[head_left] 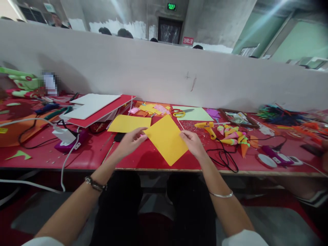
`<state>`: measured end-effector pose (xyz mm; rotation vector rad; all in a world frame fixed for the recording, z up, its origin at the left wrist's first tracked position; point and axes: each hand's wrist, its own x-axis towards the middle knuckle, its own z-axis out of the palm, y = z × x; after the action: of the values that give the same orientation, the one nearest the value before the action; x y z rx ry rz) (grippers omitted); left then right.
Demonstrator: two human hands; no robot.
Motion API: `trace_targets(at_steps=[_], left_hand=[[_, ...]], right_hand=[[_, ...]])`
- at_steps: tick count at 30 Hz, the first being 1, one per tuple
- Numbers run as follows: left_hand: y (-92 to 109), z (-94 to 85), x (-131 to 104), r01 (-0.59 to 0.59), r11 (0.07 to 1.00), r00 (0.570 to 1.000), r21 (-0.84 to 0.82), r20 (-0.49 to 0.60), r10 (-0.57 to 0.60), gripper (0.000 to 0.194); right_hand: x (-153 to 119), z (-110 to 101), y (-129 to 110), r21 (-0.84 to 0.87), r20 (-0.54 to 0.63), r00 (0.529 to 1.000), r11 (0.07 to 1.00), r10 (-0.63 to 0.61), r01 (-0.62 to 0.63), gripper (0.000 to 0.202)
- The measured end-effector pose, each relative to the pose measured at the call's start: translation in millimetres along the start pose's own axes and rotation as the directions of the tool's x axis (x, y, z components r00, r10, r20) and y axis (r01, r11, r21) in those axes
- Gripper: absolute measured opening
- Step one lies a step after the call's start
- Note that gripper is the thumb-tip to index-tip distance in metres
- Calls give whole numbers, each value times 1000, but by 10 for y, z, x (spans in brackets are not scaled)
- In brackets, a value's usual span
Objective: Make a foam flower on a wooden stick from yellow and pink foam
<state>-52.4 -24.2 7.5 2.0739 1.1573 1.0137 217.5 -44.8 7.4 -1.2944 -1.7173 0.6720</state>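
A square yellow sheet [167, 140] of craft foam or paper is held above the red table, turned so that one corner points towards me. My left hand [133, 138] pinches its left corner. At the opposite corner, my right hand [192, 141] grips the sheet between thumb and fingers. A thin white stick [180, 125] shows at the right fingertips; whether they hold it I cannot tell. Behind the left hand lies another yellow sheet [130, 123]. Yellow-handled scissors [180, 113] rest on a pale green sheet [198, 115] beyond the held square.
Right of my hands lie a yellow glue gun [206, 127], its black cable [225, 159] and small colourful cones [232, 135]. White boards [94, 102] are stacked at left, near a purple power strip [70, 141]. A white partition [153, 75] closes off the table's back.
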Motion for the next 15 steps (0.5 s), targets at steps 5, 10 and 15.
trace_targets(at_steps=[5, 10, 15], left_hand=[[191, 432, 122, 27, 992, 999, -126, -27, -30, 40], [305, 605, 385, 12, 992, 988, 122, -153, 6, 41], [309, 655, 531, -223, 952, 968, -208, 66, 242, 34]], right_hand=[[113, 243, 54, 68, -24, 999, 997, 34, -32, 28], [102, 366, -148, -165, -252, 953, 978, -170, 131, 35], [104, 411, -215, 198, 58, 995, 977, -87, 74, 37]])
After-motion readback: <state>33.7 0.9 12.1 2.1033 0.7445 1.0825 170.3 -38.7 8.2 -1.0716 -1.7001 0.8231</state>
